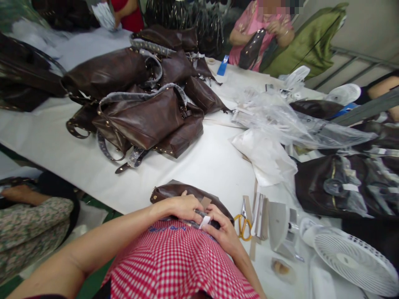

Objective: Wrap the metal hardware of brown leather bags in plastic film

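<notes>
A dark brown leather handbag [174, 190] lies on the table edge against my checked apron [174, 257]. My left hand [187, 207] rests over its near side, fingers bent round a dark, film-wrapped strap [190, 223]. From the other side, my right hand [222, 226] closes its thumb and fingers on the same strap. Between the hands a small white strip [205, 222] sticks up, with a brown tab [205, 202] just beyond it. The fingertips partly hide what they grip. Yellow-handled scissors [243, 222] lie right of my right hand.
A pile of brown handbags [146, 116] fills the table's left and middle. Clear plastic bags [274, 112], card strips [260, 216], a tape dispenser [282, 228] and a white fan [349, 257] lie rightward. Across the table, a person in pink [240, 29] holds a brown bag [253, 47].
</notes>
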### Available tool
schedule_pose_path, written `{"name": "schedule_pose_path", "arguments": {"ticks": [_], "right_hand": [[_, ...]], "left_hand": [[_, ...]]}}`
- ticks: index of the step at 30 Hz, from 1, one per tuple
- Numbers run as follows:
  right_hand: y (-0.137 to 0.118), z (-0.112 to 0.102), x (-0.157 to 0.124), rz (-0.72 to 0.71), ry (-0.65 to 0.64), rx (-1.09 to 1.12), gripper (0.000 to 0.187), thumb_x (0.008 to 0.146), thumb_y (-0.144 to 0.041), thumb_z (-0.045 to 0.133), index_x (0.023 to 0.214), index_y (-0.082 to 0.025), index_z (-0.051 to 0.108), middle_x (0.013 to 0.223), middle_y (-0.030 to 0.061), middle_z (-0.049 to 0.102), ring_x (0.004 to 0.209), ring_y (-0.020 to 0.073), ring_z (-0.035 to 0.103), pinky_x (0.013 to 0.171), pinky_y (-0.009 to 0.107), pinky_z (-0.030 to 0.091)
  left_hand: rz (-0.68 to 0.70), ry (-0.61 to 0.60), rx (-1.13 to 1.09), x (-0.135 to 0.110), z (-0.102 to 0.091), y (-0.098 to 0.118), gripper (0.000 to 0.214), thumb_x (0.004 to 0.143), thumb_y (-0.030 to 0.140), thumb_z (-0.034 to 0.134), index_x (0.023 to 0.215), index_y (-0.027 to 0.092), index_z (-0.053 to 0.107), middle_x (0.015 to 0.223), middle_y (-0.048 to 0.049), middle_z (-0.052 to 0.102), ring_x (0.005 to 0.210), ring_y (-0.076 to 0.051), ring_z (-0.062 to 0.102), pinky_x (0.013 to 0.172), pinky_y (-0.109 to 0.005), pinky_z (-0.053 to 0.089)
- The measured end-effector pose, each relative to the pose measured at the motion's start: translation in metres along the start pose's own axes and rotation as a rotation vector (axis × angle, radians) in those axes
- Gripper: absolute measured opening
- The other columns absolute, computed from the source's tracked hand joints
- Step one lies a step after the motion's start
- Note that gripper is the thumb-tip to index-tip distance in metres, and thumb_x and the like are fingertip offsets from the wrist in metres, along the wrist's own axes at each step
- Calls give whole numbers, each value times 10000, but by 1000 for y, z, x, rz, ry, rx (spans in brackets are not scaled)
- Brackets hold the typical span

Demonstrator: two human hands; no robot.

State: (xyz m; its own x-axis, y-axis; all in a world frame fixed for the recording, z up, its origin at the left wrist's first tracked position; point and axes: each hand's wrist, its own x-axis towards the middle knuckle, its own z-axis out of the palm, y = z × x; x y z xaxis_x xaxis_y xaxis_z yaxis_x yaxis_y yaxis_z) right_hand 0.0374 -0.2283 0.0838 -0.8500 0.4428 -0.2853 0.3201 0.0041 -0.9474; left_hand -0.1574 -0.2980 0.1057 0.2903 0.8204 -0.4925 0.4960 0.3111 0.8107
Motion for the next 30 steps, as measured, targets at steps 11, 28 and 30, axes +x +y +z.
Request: {"name": "schedule_pose_path", "arguments": {"ticks": [11,28,30], "right_hand": [[4,13,-6,-66,97,94,193,800,-347,683,705,-200,603,1043,50,647,1024,222,584,909,312,419],[19,24,-9,-110,333,73,209,807,-308,667,664,-195,564,944,47,686,885,198,629,801,309,460],[20,26,-9,-99,344,71,221,806,-319,669,656,-193,567,922,45,686,874,197,629,792,310,465]], "left_hand": [[3,96,-58,-11,3,8,256,821,396,618,895,218,449,770,62,503,816,-178,521,1051,-512,209],[-1,75,-221,-7,2,-6,267,716,309,684,844,190,483,739,56,479,668,-114,423,566,-222,291],[20,58,-213,-8,1,-5,272,726,326,681,837,189,473,741,56,476,676,-114,417,577,-224,295]]}}
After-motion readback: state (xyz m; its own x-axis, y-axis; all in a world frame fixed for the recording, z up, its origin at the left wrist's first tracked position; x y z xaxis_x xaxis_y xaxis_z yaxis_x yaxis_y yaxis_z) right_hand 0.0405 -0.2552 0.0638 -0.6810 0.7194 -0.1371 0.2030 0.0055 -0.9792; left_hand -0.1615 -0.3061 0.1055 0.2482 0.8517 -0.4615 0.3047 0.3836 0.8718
